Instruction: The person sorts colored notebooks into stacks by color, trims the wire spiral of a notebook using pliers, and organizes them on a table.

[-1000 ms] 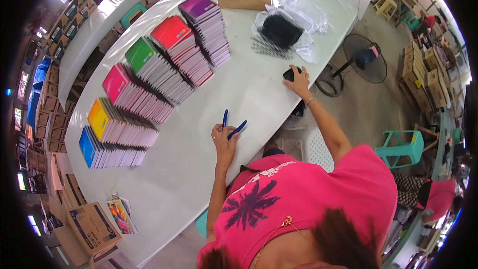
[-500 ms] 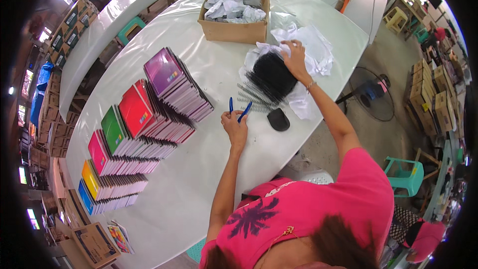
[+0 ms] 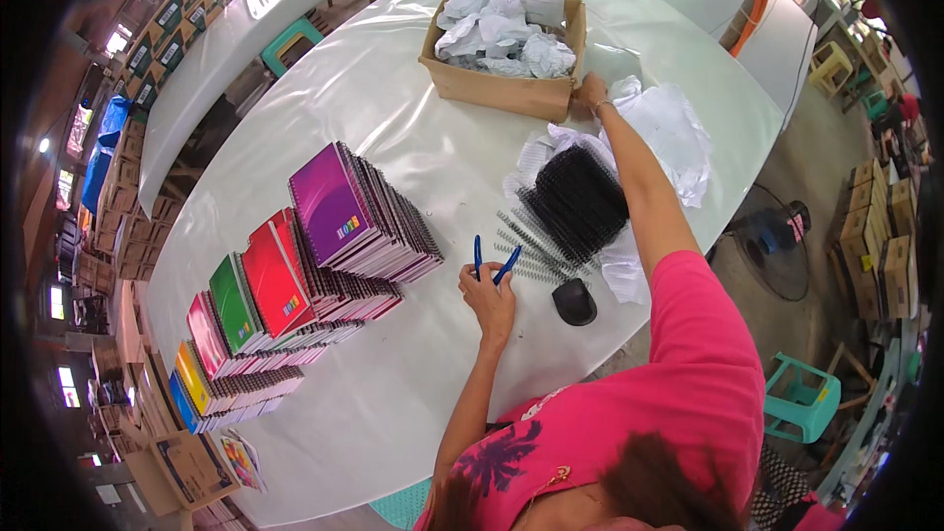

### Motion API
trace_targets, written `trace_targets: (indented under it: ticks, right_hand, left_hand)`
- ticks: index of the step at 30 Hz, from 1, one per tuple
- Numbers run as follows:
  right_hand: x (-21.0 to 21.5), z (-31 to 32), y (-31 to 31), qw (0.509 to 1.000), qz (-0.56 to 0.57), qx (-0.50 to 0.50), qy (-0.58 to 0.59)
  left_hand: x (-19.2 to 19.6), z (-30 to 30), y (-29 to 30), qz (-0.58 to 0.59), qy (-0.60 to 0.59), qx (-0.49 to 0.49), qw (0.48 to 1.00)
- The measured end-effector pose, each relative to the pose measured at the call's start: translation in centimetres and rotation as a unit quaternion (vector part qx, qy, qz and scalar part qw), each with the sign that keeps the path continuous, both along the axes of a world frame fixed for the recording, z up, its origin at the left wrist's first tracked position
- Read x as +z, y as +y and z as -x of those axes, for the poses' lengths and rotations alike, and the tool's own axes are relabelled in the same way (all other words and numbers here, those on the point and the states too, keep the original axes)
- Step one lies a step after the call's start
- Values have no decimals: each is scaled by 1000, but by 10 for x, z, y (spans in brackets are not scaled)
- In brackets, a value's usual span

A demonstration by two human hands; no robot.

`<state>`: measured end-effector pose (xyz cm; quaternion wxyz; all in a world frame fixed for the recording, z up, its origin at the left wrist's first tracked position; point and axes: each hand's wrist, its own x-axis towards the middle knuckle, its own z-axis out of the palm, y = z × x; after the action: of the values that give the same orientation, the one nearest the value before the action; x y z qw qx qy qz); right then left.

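Note:
My left hand (image 3: 491,301) is closed around a pair of blue-handled pliers (image 3: 509,264), held over the white table with the handles spread. My right hand (image 3: 592,93) is stretched out to the near right corner of a cardboard box (image 3: 500,93), against its side; how its fingers are bent is hard to make out. Crumpled white paper (image 3: 506,28) fills the box. Under my right forearm lies a pile of black spiral binding coils (image 3: 573,199), with loose coils (image 3: 536,254) fanned out on its left. A black computer mouse (image 3: 574,303) sits just below them.
Stacks of spiral notebooks stand at left: purple (image 3: 332,199), red (image 3: 278,275), green (image 3: 232,303), pink, yellow and blue. Wrinkled white sheets (image 3: 669,138) spread right of the coils. A fan (image 3: 772,241) and a green stool (image 3: 804,395) stand beyond the table's right edge.
My right hand has left the coil pile and reached forward to the box's corner. My left hand keeps hold of the pliers. The whole view has shifted.

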<state>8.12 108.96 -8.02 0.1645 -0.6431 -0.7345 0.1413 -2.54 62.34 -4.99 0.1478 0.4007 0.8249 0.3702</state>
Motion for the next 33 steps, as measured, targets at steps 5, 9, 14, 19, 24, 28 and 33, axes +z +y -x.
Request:
trace_targets:
  ticks: [5, 9, 14, 19, 24, 28, 33]
  right_hand:
    - [-13, 7, -11, 997, -49, 0, -58]
    - [-5, 5, -9, 999, -18, 4, -27]
    - [-7, 9, -12, 997, -34, -63, 40]
    - [10, -11, 9, 990, -17, -71, 120]
    - [72, -31, 19, 875, -246, -161, 385]
    - [144, -45, -36, 768, -93, -57, 631]
    - [256, -48, -240, 682, 95, 198, 698]
  left_hand:
    - [2, 1, 0, 20, -14, -3, 1000]
    - [10, 2, 0, 7, -36, 3, 999]
    - [31, 4, -24, -18, -42, 2, 999]
    - [47, 14, -77, -44, -27, -7, 999]
    - [52, 22, -119, -46, -106, 51, 992]
    - [54, 25, -138, -65, -166, 85, 980]
    - [71, 40, -127, -119, -192, 22, 974]
